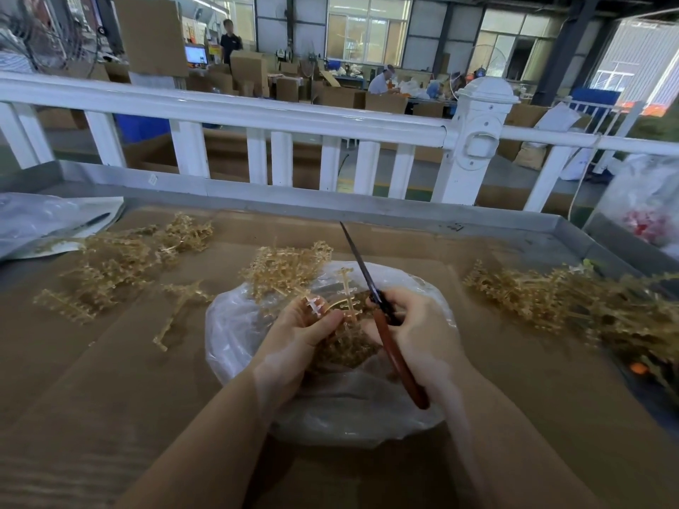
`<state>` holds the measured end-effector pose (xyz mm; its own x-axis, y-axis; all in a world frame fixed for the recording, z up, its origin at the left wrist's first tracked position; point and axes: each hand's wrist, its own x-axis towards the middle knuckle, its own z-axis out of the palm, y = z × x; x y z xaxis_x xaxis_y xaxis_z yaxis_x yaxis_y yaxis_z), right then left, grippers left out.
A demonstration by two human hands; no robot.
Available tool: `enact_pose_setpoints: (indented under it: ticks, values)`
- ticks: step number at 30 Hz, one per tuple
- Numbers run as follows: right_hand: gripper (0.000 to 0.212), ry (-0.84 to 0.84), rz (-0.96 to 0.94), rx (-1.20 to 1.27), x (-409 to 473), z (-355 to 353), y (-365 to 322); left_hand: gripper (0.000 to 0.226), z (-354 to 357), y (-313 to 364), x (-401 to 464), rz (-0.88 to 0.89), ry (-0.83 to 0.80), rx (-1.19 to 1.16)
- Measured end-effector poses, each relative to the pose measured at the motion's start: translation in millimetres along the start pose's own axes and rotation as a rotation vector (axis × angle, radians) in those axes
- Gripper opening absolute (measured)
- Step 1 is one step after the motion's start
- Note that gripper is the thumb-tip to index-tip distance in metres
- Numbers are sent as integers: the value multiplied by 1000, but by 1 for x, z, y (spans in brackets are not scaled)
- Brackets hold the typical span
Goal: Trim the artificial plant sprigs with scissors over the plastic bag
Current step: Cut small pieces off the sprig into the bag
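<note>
A clear plastic bag (341, 416) lies open on the cardboard-covered table, holding tan trimmings. Above it my left hand (294, 336) pinches a tan plastic sprig (347, 295) between thumb and fingers, its stem rising upward. My right hand (422, 332) grips red-handled scissors (397, 354); the blades (356, 259) are closed and point up and away, just right of the sprig. More sprigs (290, 268) rest on the bag's far edge.
Loose sprigs lie in a pile at the left (121, 259) and another at the right (573, 303). A plastic sheet (40, 222) sits far left, a bag with red items (646, 214) far right. A white fence (294, 119) borders the table's metal rim.
</note>
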<state>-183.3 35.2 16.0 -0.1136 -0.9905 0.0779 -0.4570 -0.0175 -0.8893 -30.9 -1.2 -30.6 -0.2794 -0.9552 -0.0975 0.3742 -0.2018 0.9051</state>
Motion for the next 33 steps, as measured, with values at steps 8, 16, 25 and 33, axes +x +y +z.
enact_pose_setpoints:
  ticks: [8,16,25,33]
  values:
    - [28,1,56,249,3,-8,1,33,0,9,-5,-23,-157,30]
    - [28,-28,45,245,4,-9,3,50,1,18,-5,-18,-302,41]
    - [33,-66,101,367,5,-13,1,57,2,26,-4,-31,-316,117]
    - [34,79,109,492,6,-23,2,80,-8,29,-4,-97,-289,214]
